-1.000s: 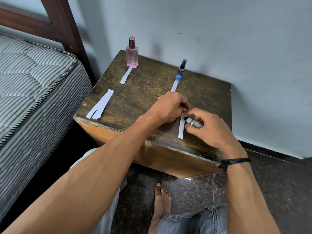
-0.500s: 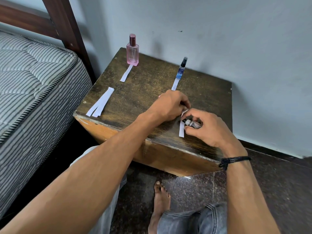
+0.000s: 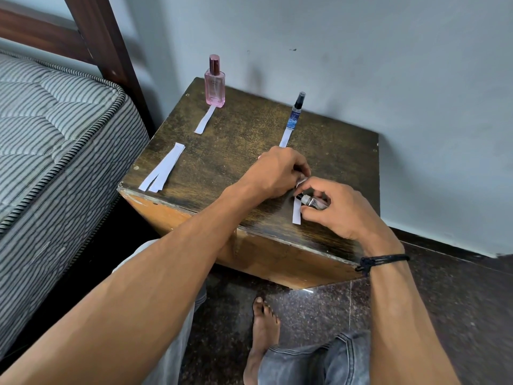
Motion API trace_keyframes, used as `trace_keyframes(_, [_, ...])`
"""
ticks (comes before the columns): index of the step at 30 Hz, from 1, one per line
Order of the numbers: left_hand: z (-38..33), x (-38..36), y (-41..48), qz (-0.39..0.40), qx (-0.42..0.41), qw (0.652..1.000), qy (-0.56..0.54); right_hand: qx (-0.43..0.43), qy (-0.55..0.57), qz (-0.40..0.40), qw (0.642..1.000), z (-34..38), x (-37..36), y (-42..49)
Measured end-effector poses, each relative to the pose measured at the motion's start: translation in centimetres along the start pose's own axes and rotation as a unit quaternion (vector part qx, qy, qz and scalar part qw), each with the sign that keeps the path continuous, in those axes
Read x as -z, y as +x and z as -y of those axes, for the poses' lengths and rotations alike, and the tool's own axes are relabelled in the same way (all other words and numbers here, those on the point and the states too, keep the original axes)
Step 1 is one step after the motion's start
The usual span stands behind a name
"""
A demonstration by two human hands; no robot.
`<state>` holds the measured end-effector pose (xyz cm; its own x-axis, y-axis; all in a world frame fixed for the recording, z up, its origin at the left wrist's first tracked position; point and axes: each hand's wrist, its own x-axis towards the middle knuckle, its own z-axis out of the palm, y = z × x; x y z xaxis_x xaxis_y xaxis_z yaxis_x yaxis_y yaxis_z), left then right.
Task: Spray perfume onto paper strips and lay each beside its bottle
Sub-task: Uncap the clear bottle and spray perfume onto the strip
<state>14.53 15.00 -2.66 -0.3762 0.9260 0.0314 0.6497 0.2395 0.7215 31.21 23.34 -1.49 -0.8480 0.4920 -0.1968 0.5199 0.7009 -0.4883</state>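
One strip [image 3: 296,215], pinched by left hand [image 3: 277,170], sits beside bottle [image 3: 312,202] in right hand [image 3: 338,212].

- We see a dark, worn wooden bench [image 3: 244,151] at frame centre.
- Upper left on it, a pink bottle [image 3: 214,81] stands upright, with a paper strip [image 3: 205,120] just below.
- At upper middle is a slim blue bottle [image 3: 296,112], with a second strip [image 3: 285,137] below.
- By the left edge lies a stack of strips [image 3: 163,171].
- Near the front edge lies a single strip [image 3: 296,211].

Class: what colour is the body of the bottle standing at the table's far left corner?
The bottle has a translucent pink body, best seen in the head view.
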Motion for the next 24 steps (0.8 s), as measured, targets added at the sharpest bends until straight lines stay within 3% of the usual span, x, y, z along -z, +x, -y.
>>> trace_keyframes(24, [0.20, -0.11, 0.12, 0.001, 0.000, 1.000, -0.002, -0.001, 0.026, 0.013, 1.000, -0.15, 0.17, 0.06])
